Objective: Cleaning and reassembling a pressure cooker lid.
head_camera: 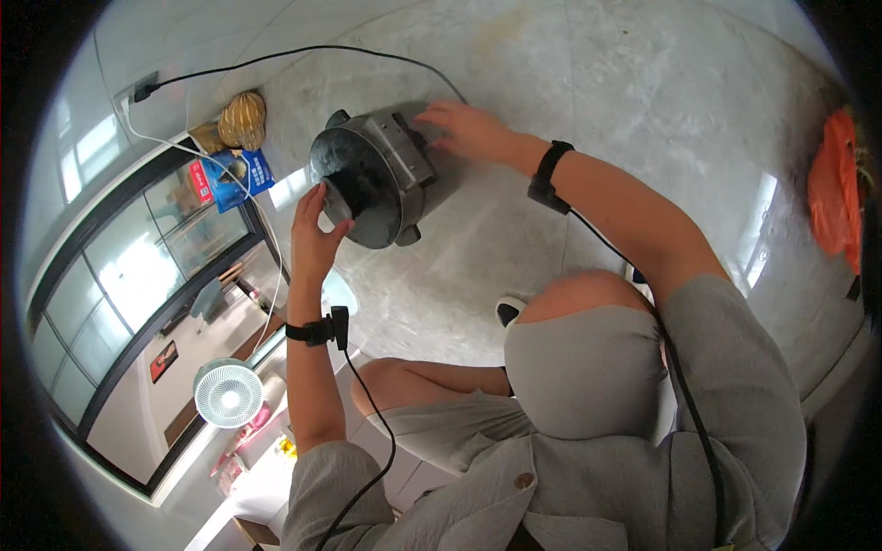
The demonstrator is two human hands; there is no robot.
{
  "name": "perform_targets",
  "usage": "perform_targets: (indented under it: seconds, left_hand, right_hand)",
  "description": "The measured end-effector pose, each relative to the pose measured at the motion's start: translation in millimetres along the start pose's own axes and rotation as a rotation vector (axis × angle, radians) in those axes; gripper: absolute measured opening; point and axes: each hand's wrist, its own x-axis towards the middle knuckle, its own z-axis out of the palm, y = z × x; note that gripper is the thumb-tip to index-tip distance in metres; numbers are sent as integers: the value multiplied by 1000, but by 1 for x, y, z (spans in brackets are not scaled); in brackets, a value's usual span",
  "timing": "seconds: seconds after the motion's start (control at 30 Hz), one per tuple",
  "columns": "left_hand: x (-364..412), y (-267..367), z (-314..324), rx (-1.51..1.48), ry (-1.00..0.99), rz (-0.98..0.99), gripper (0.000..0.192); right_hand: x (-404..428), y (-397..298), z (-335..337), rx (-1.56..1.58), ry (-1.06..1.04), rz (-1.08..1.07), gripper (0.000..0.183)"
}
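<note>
A round dark electric cooker (431, 196) with a glass lid (375, 206), side handles and a front control panel lies before me on the grey floor. My left hand (318, 231) has its thumb and fingers around the raised dark knob at the lid's middle. Beside the panel side of the cooker is my right hand (458, 131), its fingers spread and holding nothing; whether a fingertip touches the casing I cannot tell. Black straps with small devices and cables circle both wrists.
A black power cord (324, 47) runs from a wall socket (141, 88) towards the cooker. A white cable (272, 231) hangs near a blue packet (238, 178) and a netted bag (242, 121). A fan (229, 392) stands left; an orange bag (834, 186) lies right.
</note>
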Motion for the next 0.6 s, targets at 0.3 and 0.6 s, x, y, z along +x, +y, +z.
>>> perform_targets:
  seconds: [0.3, 0.6]
  left_hand:
    - [2, 0, 5, 4, -3, -25, 82]
    - [6, 6, 11, -107, 2, -38, 93]
  right_hand:
    - [1, 6, 8, 28, 18, 15, 49]
    - [-2, 4, 18, 70, 112, -50, 52]
